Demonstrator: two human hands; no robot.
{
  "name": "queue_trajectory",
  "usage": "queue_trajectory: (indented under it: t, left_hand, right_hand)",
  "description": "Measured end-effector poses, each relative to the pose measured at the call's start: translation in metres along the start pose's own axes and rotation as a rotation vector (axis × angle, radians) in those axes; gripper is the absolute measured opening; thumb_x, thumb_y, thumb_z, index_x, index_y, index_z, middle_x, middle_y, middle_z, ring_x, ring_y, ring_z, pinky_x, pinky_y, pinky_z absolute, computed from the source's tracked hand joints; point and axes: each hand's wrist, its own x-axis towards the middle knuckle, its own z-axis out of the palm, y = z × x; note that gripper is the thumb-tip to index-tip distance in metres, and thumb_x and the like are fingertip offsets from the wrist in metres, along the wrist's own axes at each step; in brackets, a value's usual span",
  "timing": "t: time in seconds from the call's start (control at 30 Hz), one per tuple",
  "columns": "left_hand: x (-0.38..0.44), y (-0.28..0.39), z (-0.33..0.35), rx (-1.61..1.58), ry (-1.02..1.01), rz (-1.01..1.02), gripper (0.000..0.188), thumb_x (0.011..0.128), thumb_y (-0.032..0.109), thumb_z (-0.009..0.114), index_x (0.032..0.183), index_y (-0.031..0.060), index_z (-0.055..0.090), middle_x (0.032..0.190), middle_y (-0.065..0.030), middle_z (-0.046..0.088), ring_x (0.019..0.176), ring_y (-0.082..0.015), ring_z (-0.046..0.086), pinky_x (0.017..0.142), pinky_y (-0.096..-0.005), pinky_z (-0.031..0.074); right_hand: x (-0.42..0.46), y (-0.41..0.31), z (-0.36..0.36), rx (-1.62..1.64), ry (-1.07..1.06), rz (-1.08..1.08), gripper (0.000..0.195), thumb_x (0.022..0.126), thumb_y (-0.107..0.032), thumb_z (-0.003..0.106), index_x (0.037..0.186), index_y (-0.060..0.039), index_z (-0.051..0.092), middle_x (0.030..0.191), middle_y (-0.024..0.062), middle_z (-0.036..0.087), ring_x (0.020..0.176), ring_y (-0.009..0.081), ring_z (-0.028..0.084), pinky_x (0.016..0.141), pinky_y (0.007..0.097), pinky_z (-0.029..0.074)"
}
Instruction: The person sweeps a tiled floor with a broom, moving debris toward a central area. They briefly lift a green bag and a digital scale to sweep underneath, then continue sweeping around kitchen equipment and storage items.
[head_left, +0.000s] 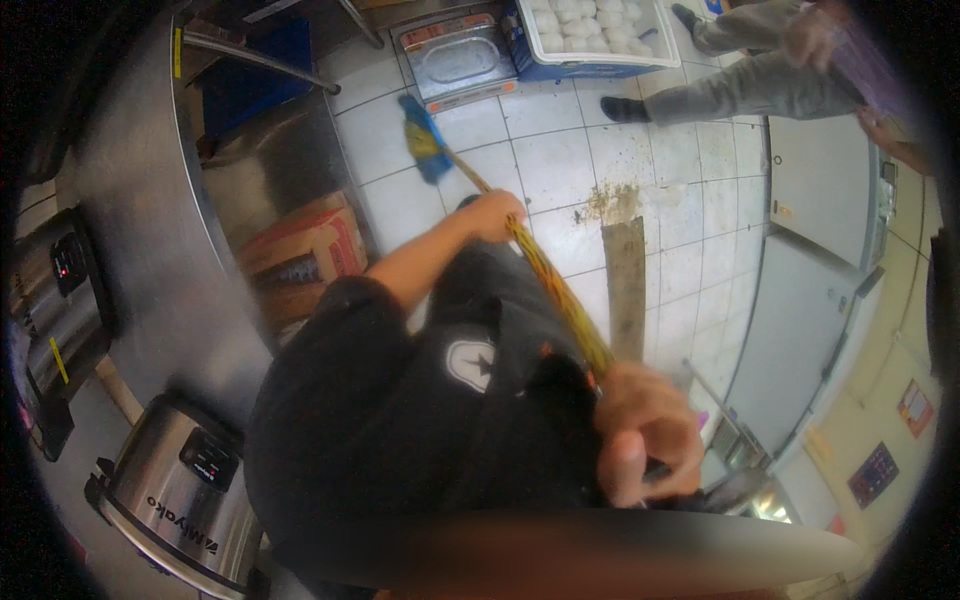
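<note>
A broom (425, 142) with blue and yellow bristles touches the white tiled floor, tilted and slightly blurred. Its handle (559, 289), wrapped in yellow, orange and dark patterning, runs diagonally down across the front of my black shirt. My left hand (496, 215) is closed around the handle's lower part. Near its upper end, my right hand (649, 435) grips the handle, blurred and close to the camera; the very tip is hidden. Brown debris (615, 199) lies on the tiles to the right of the bristles, at the end of a flat brown strip (626, 289).
A metal platform scale (459, 60) stands beside a cooler box (536, 41) holding white bags. Another person's legs (720, 97) are at upper right. Left are a steel table (150, 225), an open cardboard box (326, 240) and Miyako rice cookers (169, 487). White chest freezers (802, 322) line the right.
</note>
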Motion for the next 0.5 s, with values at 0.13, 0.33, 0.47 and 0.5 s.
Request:
queue_trajectory:
  t: [0.13,0.33,0.47,0.5]
  left_hand:
    - [0.029,0.024,0.054,-0.156,0.201,0.156,0.029,0.066,0.025,0.067,0.057,0.0058,0.047,0.058,-0.0131,0.049,0.058,-0.0339,0.05,0.054,-0.0406,0.04]
    - [0.099,0.074,0.123,-0.216,0.129,0.386,0.031,0.069,0.028,0.067,0.057,0.008,0.047,0.058,-0.0108,0.049,0.059,-0.0311,0.051,0.053,-0.04,0.039]
    - [0.117,0.171,0.146,-0.13,0.024,0.318,0.027,0.069,0.029,0.067,0.059,0.0099,0.051,0.062,-0.0111,0.053,0.063,-0.0308,0.054,0.053,-0.0409,0.039]
    - [0.112,0.195,0.148,-0.142,0.002,0.35,0.026,0.069,0.03,0.067,0.06,0.0098,0.052,0.062,-0.0111,0.054,0.063,-0.0306,0.054,0.054,-0.0406,0.04]
  right_hand:
    - [-0.005,-0.014,0.011,-0.146,0.0,-0.069,0.025,0.069,0.007,0.058,0.063,-0.0058,0.037,0.056,0.0064,0.047,0.043,0.0202,0.044,0.04,0.031,0.035]
    - [-0.049,-0.033,-0.012,-0.45,-0.191,-0.09,0.023,0.071,0.0,0.062,0.065,-0.0058,0.041,0.058,0.0059,0.046,0.045,0.0186,0.044,0.04,0.0309,0.035]
    - [-0.119,-0.081,-0.054,-0.501,0.561,-0.293,0.021,0.079,-0.011,0.055,0.069,-0.0079,0.038,0.059,0.0053,0.046,0.047,0.0161,0.045,0.041,0.0291,0.033]
    - [-0.132,-0.099,-0.074,-0.47,0.608,-0.414,0.022,0.082,-0.015,0.054,0.07,-0.0085,0.036,0.059,0.0049,0.046,0.047,0.0156,0.045,0.042,0.0288,0.033]
